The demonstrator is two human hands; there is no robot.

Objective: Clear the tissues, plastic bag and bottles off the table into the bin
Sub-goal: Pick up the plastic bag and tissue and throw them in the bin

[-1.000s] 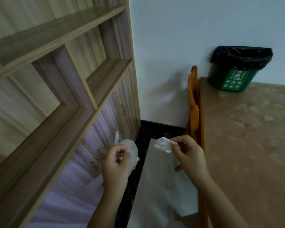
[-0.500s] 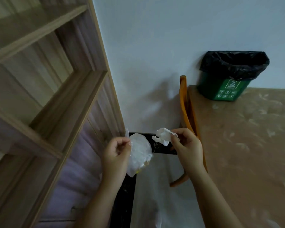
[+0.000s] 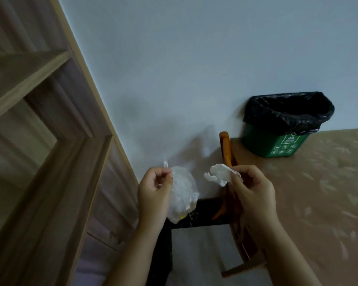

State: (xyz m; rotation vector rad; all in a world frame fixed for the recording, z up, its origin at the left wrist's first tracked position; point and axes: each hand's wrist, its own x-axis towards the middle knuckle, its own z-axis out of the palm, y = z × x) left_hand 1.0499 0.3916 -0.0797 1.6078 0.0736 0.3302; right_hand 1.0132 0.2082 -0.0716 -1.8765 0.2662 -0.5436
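While raised side by side before the white wall (image 3: pixel 194 58): left hand (image 3: pixel 154 193) pinching the top of a thin white plastic bag (image 3: pixel 182 195), bag hanging down beside the palm; right hand (image 3: pixel 252 190) gripping a crumpled tissue (image 3: pixel 220 174) between thumb and fingers. Green bin (image 3: pixel 277 141) with black liner standing on the tan table (image 3: pixel 318 203), against the wall, beyond the right hand. Orange chair (image 3: pixel 225 149) at the table's left edge, wooden shelving (image 3: pixel 50 141) far left.

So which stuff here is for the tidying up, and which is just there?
For the job:
- plastic bag, in the left hand
- crumpled tissue, in the right hand
- green bin on the table

Just there:
- wooden shelves
- orange chair
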